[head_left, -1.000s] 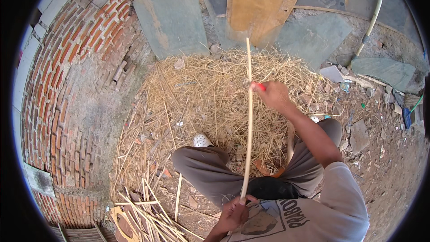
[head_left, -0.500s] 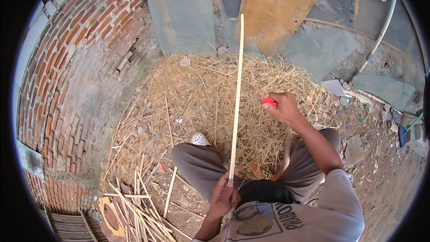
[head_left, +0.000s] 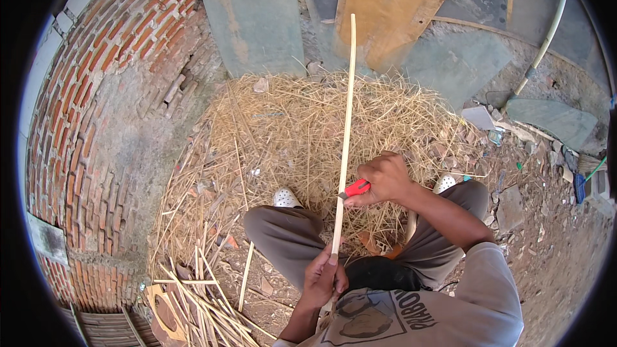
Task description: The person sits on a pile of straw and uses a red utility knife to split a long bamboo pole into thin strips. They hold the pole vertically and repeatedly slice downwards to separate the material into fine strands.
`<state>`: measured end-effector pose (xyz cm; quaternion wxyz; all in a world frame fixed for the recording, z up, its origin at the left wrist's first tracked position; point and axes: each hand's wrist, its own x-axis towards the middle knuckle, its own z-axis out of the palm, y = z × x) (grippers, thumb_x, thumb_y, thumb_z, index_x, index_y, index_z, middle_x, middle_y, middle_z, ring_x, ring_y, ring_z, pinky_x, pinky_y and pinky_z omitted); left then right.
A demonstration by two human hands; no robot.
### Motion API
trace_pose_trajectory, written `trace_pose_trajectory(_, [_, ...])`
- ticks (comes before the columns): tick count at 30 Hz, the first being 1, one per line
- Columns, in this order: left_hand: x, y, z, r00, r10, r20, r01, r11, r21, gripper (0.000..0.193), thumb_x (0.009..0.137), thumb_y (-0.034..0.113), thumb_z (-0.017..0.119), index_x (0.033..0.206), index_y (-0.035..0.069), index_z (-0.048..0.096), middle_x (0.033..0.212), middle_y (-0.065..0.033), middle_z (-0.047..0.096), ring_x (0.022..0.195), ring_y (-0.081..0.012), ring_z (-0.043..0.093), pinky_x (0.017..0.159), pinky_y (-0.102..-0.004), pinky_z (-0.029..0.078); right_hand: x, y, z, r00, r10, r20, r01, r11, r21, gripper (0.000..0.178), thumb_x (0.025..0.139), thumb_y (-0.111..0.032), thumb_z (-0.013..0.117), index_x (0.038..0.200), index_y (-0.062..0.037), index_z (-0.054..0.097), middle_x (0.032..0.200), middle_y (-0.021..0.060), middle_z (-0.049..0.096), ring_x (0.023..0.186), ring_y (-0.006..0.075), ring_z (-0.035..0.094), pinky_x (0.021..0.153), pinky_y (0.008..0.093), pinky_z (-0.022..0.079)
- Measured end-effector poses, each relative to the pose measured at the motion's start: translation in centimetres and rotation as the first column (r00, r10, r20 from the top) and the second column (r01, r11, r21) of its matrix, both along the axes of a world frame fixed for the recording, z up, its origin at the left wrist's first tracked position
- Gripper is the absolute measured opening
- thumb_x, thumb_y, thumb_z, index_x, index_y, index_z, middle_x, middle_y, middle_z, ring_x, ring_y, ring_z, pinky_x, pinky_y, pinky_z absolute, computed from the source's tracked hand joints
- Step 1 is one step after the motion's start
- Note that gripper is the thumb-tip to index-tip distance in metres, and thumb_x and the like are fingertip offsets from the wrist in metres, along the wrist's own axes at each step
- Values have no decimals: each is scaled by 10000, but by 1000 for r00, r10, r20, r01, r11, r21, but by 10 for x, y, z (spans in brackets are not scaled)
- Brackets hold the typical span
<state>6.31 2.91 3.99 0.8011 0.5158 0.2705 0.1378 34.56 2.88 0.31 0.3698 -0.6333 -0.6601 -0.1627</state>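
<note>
My left hand [head_left: 323, 276] has its grip pressed together around the near end of a long pale bamboo strip [head_left: 344, 135], low in the view at about 6 o'clock, just in front of my chest. From there the strip runs almost straight away from me toward 12 o'clock, passing over my knees and the heap of shavings [head_left: 308, 135], its far tip ending in front of the leaning boards [head_left: 385, 6]. My right hand [head_left: 384, 178] sits just to the 3 o'clock side of the strip, fingers pinched shut on a red-handled knife [head_left: 355, 187], whose blade end meets the strip a little way above my left hand; the blade itself is too small for me to make out, so I cannot say how it bites.

I judge the strip light and springy: thin for its length, it holds a nearly straight line with support only at the near end and at the knife. It would likely flex and whip if held only at the tip, so the sound hold is where I have it, close to the near end, with the second contact not far up. Its edges could be sharp and splintery, and a bare, smooth skin may slide in the palm, so a full wrap of the fingers suits better than a fingertip pinch. More split strips [head_left: 199, 295] lie on the ground at 7 o'clock, by the brick wall [head_left: 96, 109].
</note>
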Motion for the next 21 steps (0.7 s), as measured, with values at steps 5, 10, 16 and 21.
trace_pose_trajectory(5, [1,-3,3,1000,15,-27,-15,1000,3,436,1051,215,350,1453,45,336,463,-23,415,362,-93,372,429,-245,383,8,5,-6,999,-29,35,28,1000,12,698,656,-801,625,502,-131,507,420,9,437,353,186,469,401,330,385])
trace_pose_trajectory(10, [-8,-13,2,999,-14,-43,12,999,-38,441,1056,170,333,1479,54,300,480,-16,416,387,-80,373,425,-226,361,31,12,-15,979,-201,-8,195,958,-211,723,704,-822,556,502,-128,537,415,23,457,344,193,471,394,334,389])
trace_pose_trajectory(16, [-16,-16,6,995,-51,-83,52,999,3,430,1053,169,337,1468,56,324,478,-5,403,388,-71,383,420,-216,353,44,15,-20,982,-186,35,188,975,-120,728,735,-824,517,520,-130,550,450,28,510,374,206,501,405,369,402])
trace_pose_trajectory(21, [-32,-17,9,995,-93,-37,94,995,26,427,1049,149,337,1464,51,325,484,-2,408,396,-64,395,421,-214,353,51,16,-21,978,-205,-37,195,963,-186,738,736,-825,510,527,-118,559,442,39,505,380,217,505,419,375,408])
